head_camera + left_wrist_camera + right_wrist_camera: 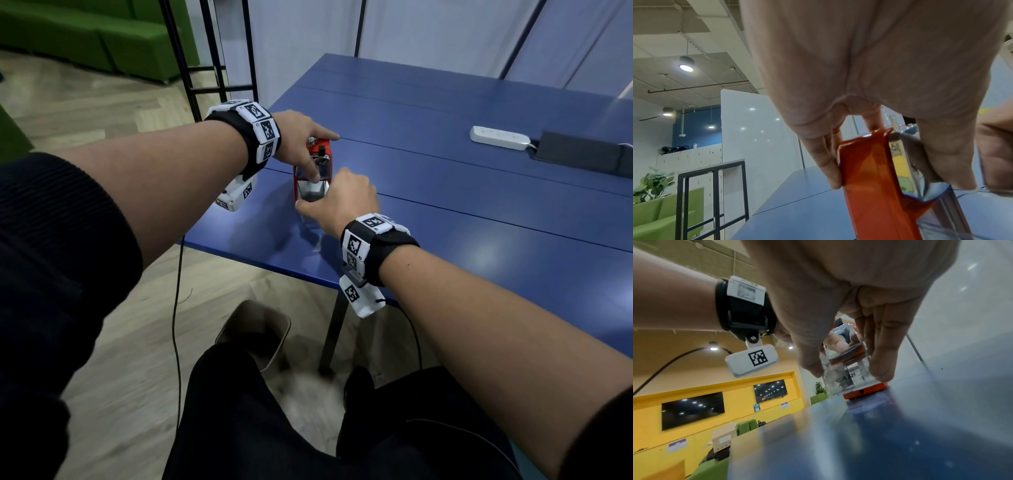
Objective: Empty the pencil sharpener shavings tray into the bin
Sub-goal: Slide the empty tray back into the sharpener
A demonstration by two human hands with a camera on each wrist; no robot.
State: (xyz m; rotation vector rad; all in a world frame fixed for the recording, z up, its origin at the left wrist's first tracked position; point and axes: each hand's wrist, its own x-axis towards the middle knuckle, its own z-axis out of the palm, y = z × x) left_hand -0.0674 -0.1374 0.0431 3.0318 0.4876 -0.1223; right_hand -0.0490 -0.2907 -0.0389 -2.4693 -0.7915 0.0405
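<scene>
While the left hand (297,144) is clamping the red plastic pencil sharpener (865,170) on the blue bench (479,212), the right hand (346,202) is pinching its clear shavings tray (846,376); sliding it out level should be keeping shavings inside until reaching the beige bin (255,330) below the sharpener.

Bare blue table (462,219) stretches from twelve to three o'clock of the sharpener (313,168); only a power strip (500,137) lies far at two.
</scene>
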